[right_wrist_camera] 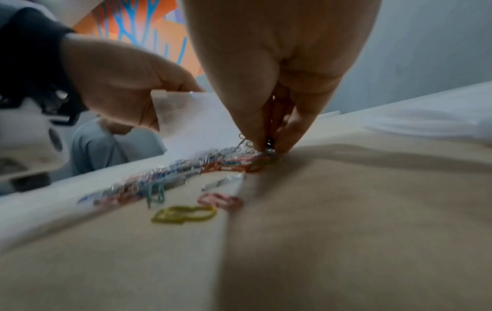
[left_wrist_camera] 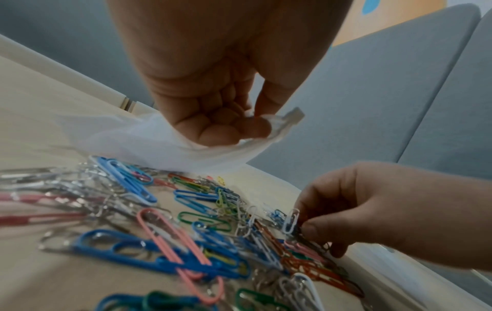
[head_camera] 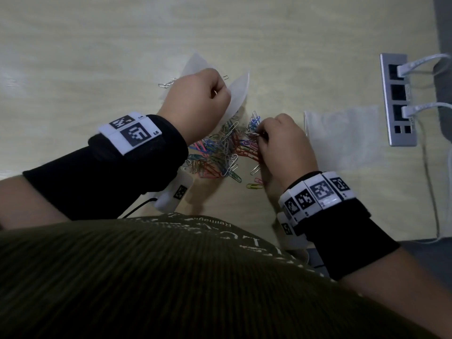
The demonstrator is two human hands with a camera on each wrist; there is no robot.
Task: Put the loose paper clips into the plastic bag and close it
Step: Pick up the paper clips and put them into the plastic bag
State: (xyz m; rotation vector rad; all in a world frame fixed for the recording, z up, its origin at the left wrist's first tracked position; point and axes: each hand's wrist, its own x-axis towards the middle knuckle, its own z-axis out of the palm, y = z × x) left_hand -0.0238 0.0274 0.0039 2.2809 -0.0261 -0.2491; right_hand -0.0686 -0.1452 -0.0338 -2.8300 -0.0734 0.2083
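Pinching a small bunch of paper clips at the edge of the heap, the right hand (head_camera: 285, 148) has its fingertips (left_wrist_camera: 310, 228) drawn together and pressed down on the table, with a white clip standing up against the thumb in the left wrist view. Just beside it the left hand (head_camera: 195, 104) is curled into a loose fist round the rim of the translucent white plastic bag (head_camera: 238, 94), thumb and fingers gripping the crumpled edge, so that the bag hangs raised over the far side of the heap; its mouth looks open toward the right hand, though how wide cannot be told.

Between the two hands, and spreading toward the person's body, lies the loose pile of coloured and silver wire paper clips (head_camera: 220, 152): blue, pink, red, green, white and bare metal, tangled together on the pale wooden table (head_camera: 97, 45). A yellow clip (right_wrist_camera: 183, 214) and a pink clip (right_wrist_camera: 221, 201) lie apart from the heap, near the heel of the right hand. A few silver clips (head_camera: 166, 83) rest beyond the left hand, beside the bag.

Past the right hand, on its outer side, a flat translucent sheet or second bag (head_camera: 342, 140) lies on the table, and further out still a grey metal socket strip (head_camera: 397, 99) holds two white plugs with cables
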